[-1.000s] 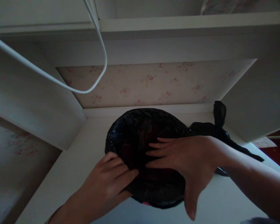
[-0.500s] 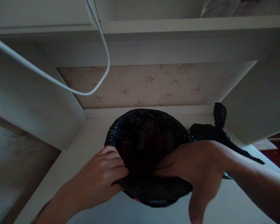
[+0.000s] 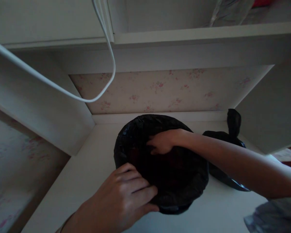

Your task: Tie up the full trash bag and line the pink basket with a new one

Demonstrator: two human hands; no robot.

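My left hand (image 3: 126,194) clasped the near rim of the bin, fingers curled over the black liner (image 3: 179,174). My right hand (image 3: 161,142) reached down into the mouth, fingers bent against the liner's far inner wall; whether it pinched the plastic, I could not tell. Liner: glossy, crinkled, stretched over a round bin, mouth facing up, no clear long axis. Bin stood on the white floor (image 3: 87,168) inside the alcove, a knotted black bag (image 3: 223,136) just beside it at right.

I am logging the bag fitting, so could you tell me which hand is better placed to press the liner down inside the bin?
Probably the right hand: it already reaches inside the black liner, while the left hand grips the near rim.
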